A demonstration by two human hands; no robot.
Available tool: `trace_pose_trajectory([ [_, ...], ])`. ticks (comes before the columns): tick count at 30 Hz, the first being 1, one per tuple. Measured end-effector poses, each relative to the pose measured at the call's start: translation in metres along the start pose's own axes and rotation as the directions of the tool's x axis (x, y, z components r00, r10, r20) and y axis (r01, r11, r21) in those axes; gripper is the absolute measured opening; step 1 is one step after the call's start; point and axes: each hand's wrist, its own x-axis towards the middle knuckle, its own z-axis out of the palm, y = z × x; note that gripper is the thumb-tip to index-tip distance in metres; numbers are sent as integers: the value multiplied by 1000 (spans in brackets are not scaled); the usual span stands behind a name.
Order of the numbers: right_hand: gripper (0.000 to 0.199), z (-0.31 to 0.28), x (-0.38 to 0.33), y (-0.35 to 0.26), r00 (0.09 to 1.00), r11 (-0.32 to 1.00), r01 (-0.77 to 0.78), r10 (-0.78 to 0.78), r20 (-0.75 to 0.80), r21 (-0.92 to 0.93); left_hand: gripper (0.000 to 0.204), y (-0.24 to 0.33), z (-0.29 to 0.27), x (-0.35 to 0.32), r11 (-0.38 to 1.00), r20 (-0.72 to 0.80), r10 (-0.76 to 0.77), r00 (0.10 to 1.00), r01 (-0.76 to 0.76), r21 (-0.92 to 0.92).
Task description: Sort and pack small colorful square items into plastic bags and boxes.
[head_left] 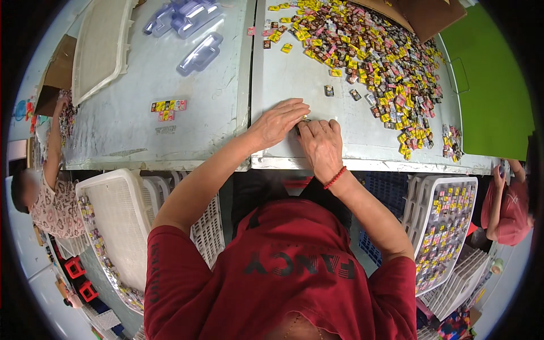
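Just beyond the table's near edge, my two hands meet over the pale table top. My left hand reaches to the right with its fingers stretched out nearly straight, the tips beside the right fingers. My right hand has its fingers curled down and closed on a small dark thing, mostly hidden beneath them. Past the hands, a wide pile of small rectangular pieces in yellow, black, brown and pink spreads to the right. A loose black piece lies closest to my fingers.
Left of a table seam, a small block of pieces lies near clear plastic trays. A white crate stands farther left. A cardboard box and a green panel border the right. Crates stand below; co-workers flank both sides.
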Motion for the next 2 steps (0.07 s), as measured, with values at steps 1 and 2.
trace_pose_trajectory([
  [1, 32, 1, -1, -1, 1000, 999, 19, -20, -18, -48, 33, 0, 0, 0, 1000, -2, -2, 1000, 2, 8],
  [2, 36, 1, 0, -2, 999, 995, 37, -40, -35, -96, 34, 0, -1, 0, 1000, -4, -5, 1000, 5, 16],
])
